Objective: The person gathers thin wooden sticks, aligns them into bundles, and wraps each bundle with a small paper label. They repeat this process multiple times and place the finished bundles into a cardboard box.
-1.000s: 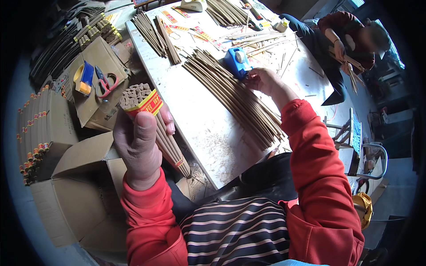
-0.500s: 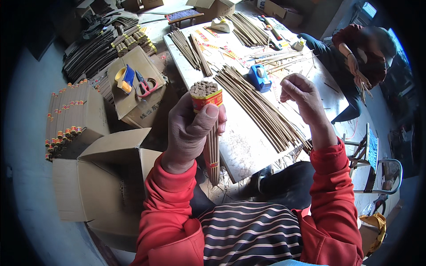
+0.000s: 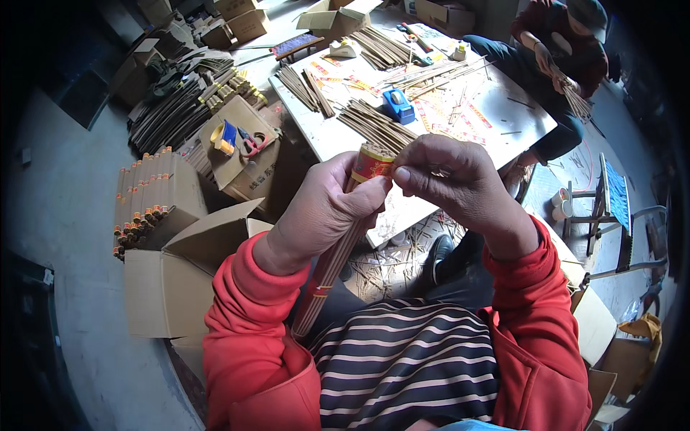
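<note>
My left hand (image 3: 309,212) is closed around a bundle of brown incense sticks (image 3: 330,276), held tilted over my lap with its top end up and away from me. A red and gold paper band (image 3: 371,165) wraps the bundle near the top; a second red and gold strip shows lower down. My right hand (image 3: 460,183) is at the banded end, its thumb and fingers pinched against the band's right side. Whatever lies between those fingertips is hidden. Beyond my hands, loose incense sticks (image 3: 368,121) lie on the white table (image 3: 528,126) beside a blue tape dispenser (image 3: 399,108).
An open cardboard box (image 3: 147,298) stands at my left, near stacked banded bundles (image 3: 144,194). Scissors (image 3: 253,146) and a blue-and-yellow tape dispenser (image 3: 224,136) rest on another carton. A person (image 3: 564,54) handles sticks at far right, beyond a folding chair (image 3: 614,194).
My right hand has come left from over the table to the bundle's banded end. My left hand has moved slightly right with the bundle, now more slanted. The view has shifted.
</note>
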A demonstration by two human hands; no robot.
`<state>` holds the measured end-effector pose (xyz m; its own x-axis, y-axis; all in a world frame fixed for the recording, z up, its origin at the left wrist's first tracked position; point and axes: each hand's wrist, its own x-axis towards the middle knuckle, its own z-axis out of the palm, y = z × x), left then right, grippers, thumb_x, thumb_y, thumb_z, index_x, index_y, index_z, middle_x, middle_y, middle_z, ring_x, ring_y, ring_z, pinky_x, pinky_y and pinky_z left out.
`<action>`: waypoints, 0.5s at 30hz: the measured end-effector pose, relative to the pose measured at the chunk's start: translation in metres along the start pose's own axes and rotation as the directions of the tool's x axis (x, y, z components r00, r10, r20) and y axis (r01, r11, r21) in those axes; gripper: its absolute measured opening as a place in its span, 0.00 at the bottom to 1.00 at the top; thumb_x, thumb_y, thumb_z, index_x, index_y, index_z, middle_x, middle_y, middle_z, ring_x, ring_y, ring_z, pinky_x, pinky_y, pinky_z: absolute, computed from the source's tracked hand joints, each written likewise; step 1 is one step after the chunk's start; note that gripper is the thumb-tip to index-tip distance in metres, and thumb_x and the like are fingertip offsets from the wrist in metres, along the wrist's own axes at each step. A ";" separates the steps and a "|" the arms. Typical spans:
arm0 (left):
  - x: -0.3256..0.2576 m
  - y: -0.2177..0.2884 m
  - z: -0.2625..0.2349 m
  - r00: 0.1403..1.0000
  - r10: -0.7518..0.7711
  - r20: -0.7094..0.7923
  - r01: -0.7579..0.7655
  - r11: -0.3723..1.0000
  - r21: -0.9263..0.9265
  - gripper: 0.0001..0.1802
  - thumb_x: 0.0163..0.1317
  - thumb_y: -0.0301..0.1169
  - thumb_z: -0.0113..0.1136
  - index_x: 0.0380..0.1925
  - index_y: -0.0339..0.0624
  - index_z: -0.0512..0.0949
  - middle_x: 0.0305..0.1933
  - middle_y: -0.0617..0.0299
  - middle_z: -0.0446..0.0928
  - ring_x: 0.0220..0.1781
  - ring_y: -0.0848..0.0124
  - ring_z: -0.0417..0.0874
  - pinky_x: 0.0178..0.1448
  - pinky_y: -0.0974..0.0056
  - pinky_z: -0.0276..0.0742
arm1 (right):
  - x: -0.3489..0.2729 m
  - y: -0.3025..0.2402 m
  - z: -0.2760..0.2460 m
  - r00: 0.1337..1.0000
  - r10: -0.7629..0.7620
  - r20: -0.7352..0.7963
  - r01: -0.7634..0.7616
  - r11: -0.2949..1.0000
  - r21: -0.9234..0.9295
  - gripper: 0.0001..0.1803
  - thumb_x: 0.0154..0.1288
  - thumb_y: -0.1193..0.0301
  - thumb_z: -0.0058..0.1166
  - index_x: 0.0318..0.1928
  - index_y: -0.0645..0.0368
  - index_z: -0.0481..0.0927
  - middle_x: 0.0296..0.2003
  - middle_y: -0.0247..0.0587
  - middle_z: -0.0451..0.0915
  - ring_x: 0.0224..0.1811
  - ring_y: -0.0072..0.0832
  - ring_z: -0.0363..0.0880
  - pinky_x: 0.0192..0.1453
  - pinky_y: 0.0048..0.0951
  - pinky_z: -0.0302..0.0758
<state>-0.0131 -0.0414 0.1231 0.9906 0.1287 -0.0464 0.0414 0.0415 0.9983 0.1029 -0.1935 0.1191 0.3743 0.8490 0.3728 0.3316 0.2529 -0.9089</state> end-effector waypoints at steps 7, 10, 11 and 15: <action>-0.003 0.000 0.024 0.999 -0.049 0.016 0.049 0.998 0.027 0.12 0.58 0.32 0.55 0.38 0.37 0.69 0.26 0.64 0.72 0.21 0.80 0.72 0.26 0.76 0.69 | -0.023 -0.010 -0.008 0.997 0.064 -0.032 -0.065 0.998 -0.012 0.10 0.63 0.69 0.55 0.34 0.65 0.77 0.25 0.31 0.75 0.28 0.13 0.70 0.33 0.16 0.67; -0.001 0.002 0.033 0.998 -0.052 -0.024 0.053 0.995 0.079 0.11 0.57 0.29 0.53 0.38 0.36 0.69 0.26 0.65 0.72 0.22 0.80 0.72 0.27 0.76 0.70 | -0.025 -0.006 -0.009 0.992 0.095 -0.078 -0.095 0.995 0.005 0.10 0.62 0.69 0.56 0.33 0.65 0.77 0.25 0.32 0.76 0.28 0.13 0.71 0.32 0.16 0.68; 0.000 0.001 0.035 0.999 -0.037 -0.026 0.039 0.996 0.080 0.11 0.57 0.29 0.53 0.38 0.36 0.70 0.26 0.65 0.72 0.22 0.80 0.72 0.27 0.76 0.70 | -0.025 -0.005 -0.009 0.989 0.115 -0.091 -0.116 0.993 -0.005 0.10 0.62 0.69 0.56 0.32 0.65 0.77 0.25 0.32 0.77 0.27 0.13 0.71 0.31 0.16 0.69; 0.002 -0.005 0.039 0.999 0.003 -0.046 0.001 0.997 0.083 0.11 0.57 0.29 0.53 0.39 0.36 0.70 0.27 0.65 0.71 0.22 0.80 0.72 0.27 0.76 0.70 | -0.024 -0.004 -0.013 0.973 0.199 -0.119 -0.210 0.974 -0.086 0.11 0.60 0.67 0.58 0.31 0.64 0.77 0.23 0.32 0.77 0.24 0.14 0.72 0.28 0.16 0.69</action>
<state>-0.0058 -0.0798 0.1197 0.9836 0.1745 -0.0455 0.0533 -0.0405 0.9978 0.1041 -0.2206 0.1161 0.5330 0.8212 0.2037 0.3186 0.0281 -0.9475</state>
